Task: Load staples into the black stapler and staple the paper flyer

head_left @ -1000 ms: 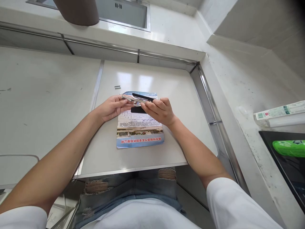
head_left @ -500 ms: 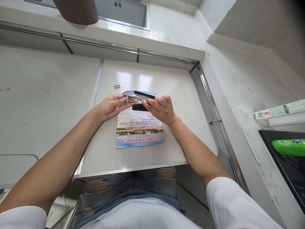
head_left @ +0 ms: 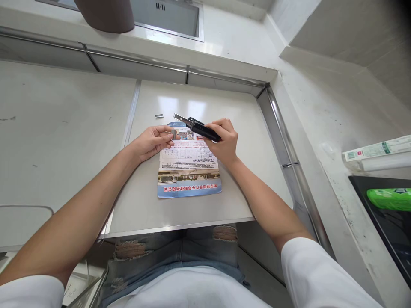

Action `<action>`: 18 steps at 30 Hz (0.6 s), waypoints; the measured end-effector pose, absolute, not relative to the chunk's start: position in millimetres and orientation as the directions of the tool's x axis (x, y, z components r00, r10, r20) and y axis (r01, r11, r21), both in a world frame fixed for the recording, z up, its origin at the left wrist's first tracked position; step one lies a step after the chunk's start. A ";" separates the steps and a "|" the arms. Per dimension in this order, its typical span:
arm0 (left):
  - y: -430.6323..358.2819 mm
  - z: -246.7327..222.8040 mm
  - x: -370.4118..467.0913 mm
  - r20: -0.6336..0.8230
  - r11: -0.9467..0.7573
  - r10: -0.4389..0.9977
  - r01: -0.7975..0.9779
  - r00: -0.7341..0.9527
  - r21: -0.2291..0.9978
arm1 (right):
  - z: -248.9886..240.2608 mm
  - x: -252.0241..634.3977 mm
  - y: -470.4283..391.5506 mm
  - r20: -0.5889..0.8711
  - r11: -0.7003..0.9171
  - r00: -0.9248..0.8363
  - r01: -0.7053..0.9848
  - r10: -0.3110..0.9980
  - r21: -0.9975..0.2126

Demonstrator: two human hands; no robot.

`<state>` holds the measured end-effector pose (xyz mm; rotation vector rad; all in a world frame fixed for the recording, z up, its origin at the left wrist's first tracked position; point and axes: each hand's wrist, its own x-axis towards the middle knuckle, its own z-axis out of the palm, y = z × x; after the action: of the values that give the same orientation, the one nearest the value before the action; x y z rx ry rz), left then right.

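My right hand (head_left: 223, 140) is closed around a black stapler (head_left: 202, 128), which it holds above the table with the metal end pointing left. Between the thumb and fingers of my left hand (head_left: 157, 140) is a small grey strip of staples (head_left: 174, 134), just left of the stapler and apart from it. Under both hands lies a printed sheet (head_left: 189, 184), with blue edges and red lettering along its near side. Two more staple strips (head_left: 159, 116) rest on the table beyond my left hand.
The pale table (head_left: 138, 214) has a metal seam (head_left: 132, 105) to the left. Metal rails (head_left: 224, 77) run along its far and right sides. Behind stand a brown container (head_left: 107, 15) and a sink (head_left: 201, 25). A green packet (head_left: 388, 199) lies on the right counter.
My right hand has turned the stapler so that its metal end points up and left, away from my left hand. The staple strip stays in my left fingers, now clear of the stapler.
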<state>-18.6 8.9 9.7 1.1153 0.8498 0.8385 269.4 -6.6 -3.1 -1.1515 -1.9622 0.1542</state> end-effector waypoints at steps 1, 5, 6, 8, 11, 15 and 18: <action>9.2 8.4 -18.8 -0.148 0.225 0.891 -0.134 0.430 0.965 | -0.5 266.8 -7.4 0.585 0.559 -0.206 0.644 0.785 -0.523; 10.1 4.0 -18.5 -0.149 0.222 0.911 -0.152 0.385 0.963 | 4.8 261.0 -8.5 0.516 0.515 -0.194 0.608 0.834 -0.604; 10.2 3.4 -18.2 -0.139 0.209 0.921 -0.161 0.364 0.965 | 4.8 260.5 -8.3 0.498 0.507 -0.202 0.606 0.843 -0.612; 9.7 3.3 -17.6 -0.104 0.165 0.942 -0.173 0.318 0.971 | 3.8 260.0 -7.3 0.466 0.494 -0.218 0.603 0.858 -0.627; 7.5 5.3 -16.4 -0.042 0.090 0.960 -0.162 0.277 0.983 | 2.2 259.1 -5.5 0.419 0.476 -0.243 0.594 0.875 -0.648; 3.1 9.6 -13.7 -0.002 0.043 0.955 -0.134 0.297 0.990 | 1.6 258.7 -3.2 0.378 0.465 -0.272 0.575 0.885 -0.673; 1.2 10.9 -11.6 0.027 0.015 0.944 -0.125 0.329 0.992 | 2.9 261.0 -2.1 0.355 0.475 -0.316 0.576 0.880 -0.666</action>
<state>-11.6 1.2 10.9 1.2617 0.8677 1.0208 261.0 -2.1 2.9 -1.2025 -2.0217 0.5550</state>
